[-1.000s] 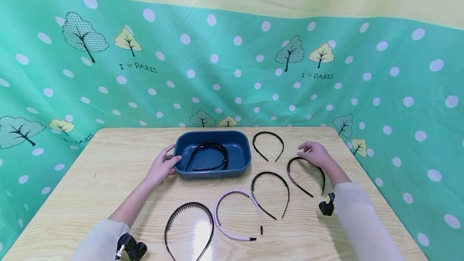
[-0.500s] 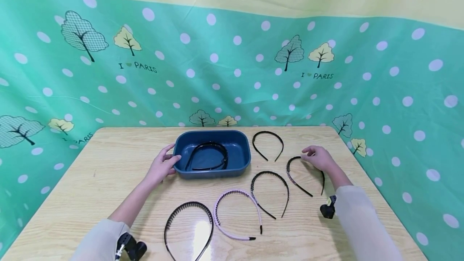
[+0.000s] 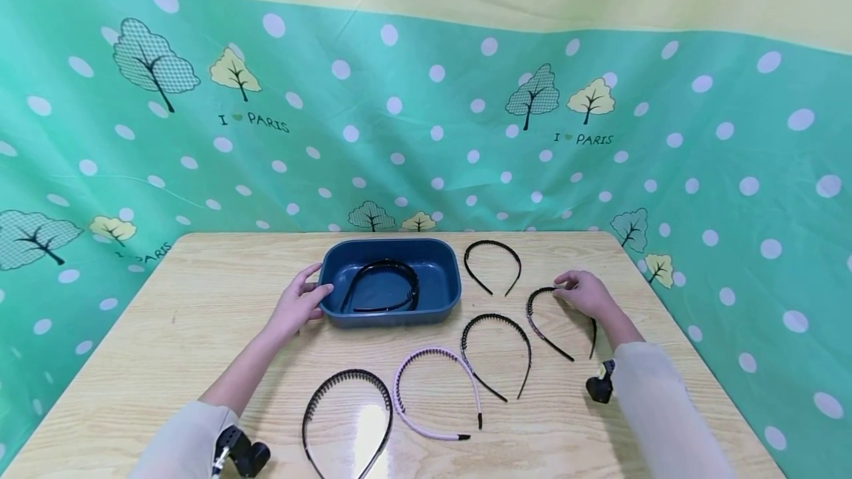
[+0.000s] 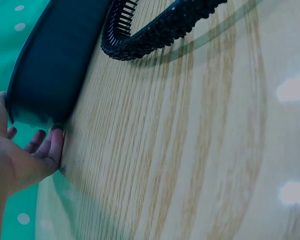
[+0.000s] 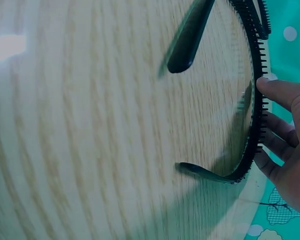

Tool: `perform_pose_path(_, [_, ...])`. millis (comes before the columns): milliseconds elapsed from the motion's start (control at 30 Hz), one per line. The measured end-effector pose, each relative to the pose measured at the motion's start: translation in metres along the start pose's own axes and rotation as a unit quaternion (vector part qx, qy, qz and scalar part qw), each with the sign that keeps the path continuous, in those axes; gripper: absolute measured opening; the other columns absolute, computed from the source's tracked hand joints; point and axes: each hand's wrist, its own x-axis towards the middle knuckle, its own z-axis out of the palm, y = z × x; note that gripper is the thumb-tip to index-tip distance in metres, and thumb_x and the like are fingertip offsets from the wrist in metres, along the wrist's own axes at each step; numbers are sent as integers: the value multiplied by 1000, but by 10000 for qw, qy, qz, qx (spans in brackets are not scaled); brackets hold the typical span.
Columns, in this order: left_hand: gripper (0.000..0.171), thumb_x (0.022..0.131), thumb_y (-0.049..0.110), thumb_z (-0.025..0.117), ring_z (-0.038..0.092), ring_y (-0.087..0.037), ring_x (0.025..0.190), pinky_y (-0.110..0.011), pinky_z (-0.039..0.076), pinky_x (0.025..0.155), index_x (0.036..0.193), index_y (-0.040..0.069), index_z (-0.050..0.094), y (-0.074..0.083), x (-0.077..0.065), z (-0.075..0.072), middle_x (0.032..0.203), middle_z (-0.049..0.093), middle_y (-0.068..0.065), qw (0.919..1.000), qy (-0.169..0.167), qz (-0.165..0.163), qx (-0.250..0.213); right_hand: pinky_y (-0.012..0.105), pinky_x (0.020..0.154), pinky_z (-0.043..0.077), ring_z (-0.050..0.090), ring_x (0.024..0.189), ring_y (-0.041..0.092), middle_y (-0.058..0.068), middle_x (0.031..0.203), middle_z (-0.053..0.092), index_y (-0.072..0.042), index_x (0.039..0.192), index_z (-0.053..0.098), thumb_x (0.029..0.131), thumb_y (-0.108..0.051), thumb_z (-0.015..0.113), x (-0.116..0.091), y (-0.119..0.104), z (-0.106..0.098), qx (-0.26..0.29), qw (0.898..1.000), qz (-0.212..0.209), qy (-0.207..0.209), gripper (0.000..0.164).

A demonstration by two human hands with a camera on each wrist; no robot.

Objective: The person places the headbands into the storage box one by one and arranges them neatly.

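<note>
In the head view, my left hand (image 3: 297,303) grips the left end of a dark blue plastic bin (image 3: 393,319), thumb over the rim and fingers along the outer wall. Inside the bin lies black headband material (image 3: 394,264); whether it is one or more pieces I cannot tell. To the right, my right hand (image 3: 589,296) pinches the curved top of a black toothed headband (image 3: 530,310). The right wrist view has the thumb on one side of this headband (image 5: 252,145) and the other fingers on the opposite side, its two ends pointing away from the hand.
Between bin and right hand lies a thin black headband (image 3: 492,244). Nearer are a black patterned headband (image 3: 494,316), a lilac headband (image 3: 433,351) touching it, and a large black headband (image 3: 350,373). A polka-dot curtain (image 3: 426,161) hangs behind the wooden table (image 3: 220,294).
My right hand has shifted slightly right and down along the headband's top, its fingers now closed on it. My left hand, the bin and the other headbands stay where they were.
</note>
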Motion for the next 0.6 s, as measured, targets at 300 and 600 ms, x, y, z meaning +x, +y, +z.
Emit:
perform_pose_path(300, [64, 94, 32, 54, 61, -29, 104, -33, 57, 79, 149, 20, 23, -2, 0, -1, 136, 41, -26, 10000, -6, -73, -25, 35, 68, 45, 55, 85, 26, 17, 98, 59, -1, 114, 63, 90, -18, 60, 0, -4, 2, -179, 9998, -78, 38, 30])
perform_pose_path(600, [64, 94, 33, 53, 60, -30, 106, -34, 56, 82, 149, 21, 22, -2, 1, -3, 136, 41, -25, 10000, -7, -24, -4, 40, 72, 46, 54, 90, 29, 19, 100, 58, -1, 112, 65, 91, -17, 59, 2, -2, 5, -317, 9992, -235, 65, 27])
